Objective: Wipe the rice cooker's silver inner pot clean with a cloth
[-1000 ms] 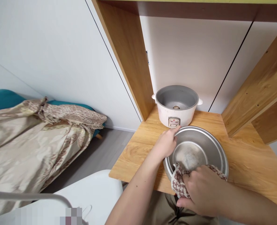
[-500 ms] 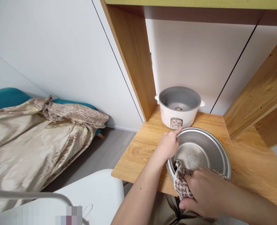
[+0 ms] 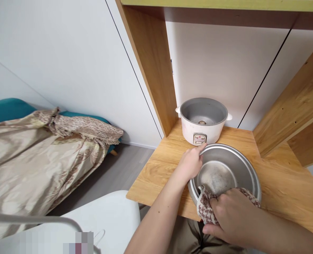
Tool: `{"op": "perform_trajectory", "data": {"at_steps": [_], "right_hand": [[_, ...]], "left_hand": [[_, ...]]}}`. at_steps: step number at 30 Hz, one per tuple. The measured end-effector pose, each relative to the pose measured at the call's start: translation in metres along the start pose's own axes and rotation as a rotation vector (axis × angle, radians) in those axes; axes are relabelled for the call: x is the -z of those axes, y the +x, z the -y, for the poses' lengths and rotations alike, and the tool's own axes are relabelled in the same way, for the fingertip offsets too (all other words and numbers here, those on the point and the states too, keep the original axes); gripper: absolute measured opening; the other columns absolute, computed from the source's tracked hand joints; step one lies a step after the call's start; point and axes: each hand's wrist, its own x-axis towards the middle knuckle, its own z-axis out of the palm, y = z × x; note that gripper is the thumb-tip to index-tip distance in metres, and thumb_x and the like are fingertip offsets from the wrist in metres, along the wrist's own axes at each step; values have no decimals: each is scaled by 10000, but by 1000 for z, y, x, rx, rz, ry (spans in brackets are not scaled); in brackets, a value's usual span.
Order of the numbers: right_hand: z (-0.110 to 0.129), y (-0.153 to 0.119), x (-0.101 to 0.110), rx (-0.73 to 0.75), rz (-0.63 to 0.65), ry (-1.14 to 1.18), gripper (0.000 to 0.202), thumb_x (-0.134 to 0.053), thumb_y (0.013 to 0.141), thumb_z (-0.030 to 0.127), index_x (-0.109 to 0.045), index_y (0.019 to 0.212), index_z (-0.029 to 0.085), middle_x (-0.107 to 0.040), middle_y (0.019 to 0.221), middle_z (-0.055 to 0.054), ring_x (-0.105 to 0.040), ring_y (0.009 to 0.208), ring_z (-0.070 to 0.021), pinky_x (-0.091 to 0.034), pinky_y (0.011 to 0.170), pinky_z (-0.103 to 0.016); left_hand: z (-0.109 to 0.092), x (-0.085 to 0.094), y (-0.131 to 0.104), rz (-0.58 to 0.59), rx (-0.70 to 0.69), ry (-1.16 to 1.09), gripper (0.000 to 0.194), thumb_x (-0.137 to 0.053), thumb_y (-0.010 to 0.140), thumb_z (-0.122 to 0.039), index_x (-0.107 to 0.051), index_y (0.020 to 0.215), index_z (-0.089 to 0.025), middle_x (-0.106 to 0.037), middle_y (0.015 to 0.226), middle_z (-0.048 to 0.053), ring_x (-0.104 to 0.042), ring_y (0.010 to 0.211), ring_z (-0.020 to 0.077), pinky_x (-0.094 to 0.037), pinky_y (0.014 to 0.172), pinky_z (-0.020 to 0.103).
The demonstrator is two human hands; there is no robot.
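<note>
A round metal pot [image 3: 217, 174] lies on the wooden table, its hollow side facing up. My left hand [image 3: 191, 163] grips the pot's left rim, the index finger stretched along the edge and the other fingers curled inside. Bunched in my right hand [image 3: 232, 213] is a brown and white patterned cloth [image 3: 206, 211], pressed over the near rim of the pot. Just behind the pot stands a white rice cooker body [image 3: 203, 121], lidless, with a grey inside and a small front panel.
The wooden table [image 3: 151, 176] is framed by a left side board [image 3: 153, 67] and slanted boards at right. A white chair [image 3: 114, 215] stands at lower left. Beyond it is a teal sofa [image 3: 10, 109] under a beige cover.
My right hand and the cloth have shifted very slightly at the near rim. My left hand keeps its place on the pot.
</note>
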Motion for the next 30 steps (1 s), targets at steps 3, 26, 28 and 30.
{"op": "perform_trajectory", "data": {"at_steps": [3,26,28,30], "right_hand": [[-6,-1,7,59,-4,87,467,-602,1005,628,-740,927,189,-791,821,-98,-748,710,-301,-409,585,-356],[-10,-1,5,82,-2,110,476,-603,998,636,-759,885,201,-798,805,-83,-751,709,-299,-434,586,-354],[-7,-1,2,77,5,56,533,-567,1012,659,-766,881,182,-795,802,-112,-753,722,-317,-469,624,-374],[-4,0,0,56,14,4,583,-543,1017,682,-770,890,160,-790,798,-140,-756,738,-328,-493,654,-387]], "left_hand": [[-1,0,0,-2,-1,-2,590,-524,979,-102,-576,1552,-236,-674,1483,100,-629,1392,295,-477,1177,408],[-3,2,0,5,0,-28,591,-534,982,-82,-578,1549,-240,-659,1497,103,-599,1428,288,-454,1204,410],[-3,2,1,6,2,-25,596,-535,981,-84,-572,1554,-242,-660,1496,100,-600,1427,290,-456,1203,412],[-2,1,1,8,2,-20,598,-534,980,-86,-571,1556,-246,-660,1498,95,-604,1423,290,-462,1198,412]]}}
